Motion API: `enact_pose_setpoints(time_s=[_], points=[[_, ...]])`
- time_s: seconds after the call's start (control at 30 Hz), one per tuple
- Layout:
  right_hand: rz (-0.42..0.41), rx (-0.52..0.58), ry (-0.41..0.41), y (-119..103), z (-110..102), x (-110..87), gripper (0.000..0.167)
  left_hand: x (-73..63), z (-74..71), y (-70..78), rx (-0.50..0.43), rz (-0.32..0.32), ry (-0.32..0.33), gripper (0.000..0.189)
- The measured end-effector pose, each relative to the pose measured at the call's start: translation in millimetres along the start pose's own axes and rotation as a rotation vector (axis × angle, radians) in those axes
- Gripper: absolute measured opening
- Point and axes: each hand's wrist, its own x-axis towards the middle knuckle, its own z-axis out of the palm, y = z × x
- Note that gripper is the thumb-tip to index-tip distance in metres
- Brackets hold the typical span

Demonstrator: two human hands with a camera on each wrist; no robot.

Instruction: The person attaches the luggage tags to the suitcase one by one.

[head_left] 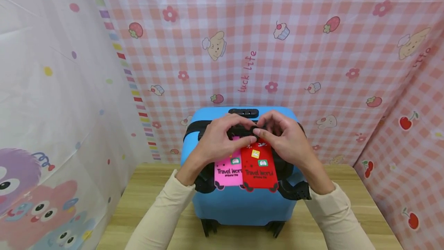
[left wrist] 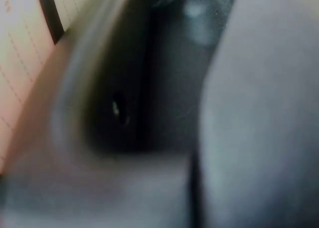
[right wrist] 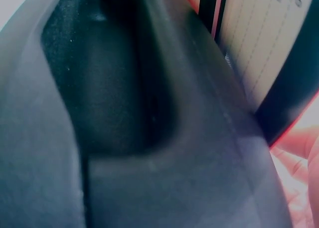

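Two luggage tags hang side by side at the top of a blue suitcase, a pink tag and a red tag overlapping its edge. Above the red tag, my left hand and right hand meet, thumbs and fingertips pinching its small black strap. Part of the strap is hidden by the fingers. The suitcase's black handle fills the left wrist view, blurred. In the right wrist view the handle stands before a tag's lined back, with some fingers beside it.
The suitcase stands on a wood-grain table, its black wheels toward me. A black combination lock sits on its far side. Behind hangs a pink checked cloth; a white patterned curtain is at left.
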Motion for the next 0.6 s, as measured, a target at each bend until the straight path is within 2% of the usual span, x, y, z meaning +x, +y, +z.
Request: enact_pose_setpoints(time_s=[0.2, 0.4, 0.6], points=[[-0.01, 0.007, -0.012, 0.1, -0.1, 0.6, 0.012, 0.4, -0.1, 0.6, -0.006, -0.001, 0.003, 0.03], [-0.009, 0.009, -0.016, 0.0, -0.1, 0.6, 0.011, 1.9, 0.4, 0.5, -0.03, 0.028, 0.0, 0.028], [-0.013, 0.007, -0.02, 0.3, -0.4, 0.4, 0.011, 1.1, 1.8, 2.2, -0.039, -0.015, 0.003, 0.027]])
